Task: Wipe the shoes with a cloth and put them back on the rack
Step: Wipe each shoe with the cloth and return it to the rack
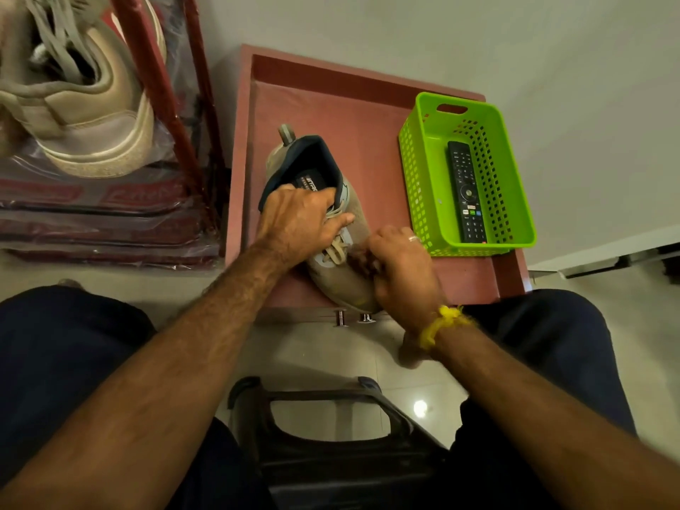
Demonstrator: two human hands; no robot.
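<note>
While the grey sneaker (333, 230) lies on the reddish worktop (371, 115), its heel turned away from the person and its toe towards them, it is steadied by the left hand (300, 222), whose fingers are curled over the collar and the upper laces, the thumb lying across the lace area. The right hand (403, 268) is clenched round a dark cloth (362, 259), only a small part of which can be seen, and that cloth is pressed against the side of the forefoot. The wiping step is judged to be under way, and the return to the rack (184, 115) is not yet done. The shoe is taken to be light, with a soft mesh upper that would give under pressure and a stiffer sole and heel counter; a hold at the collar or with the fingers inside the opening is therefore thought the surest, since the toe box would dent and the loose laces would offer no firm purchase. Slipping on the smooth worktop under the rubbing strokes is considered the likeliest trouble, so a downward hold is called for. A beige sneaker (84, 104) is seen on the red rack to the left, well apart from the grey one. A green basket (415, 178) holding a black remote control (465, 191) stands just beside the right hand.
</note>
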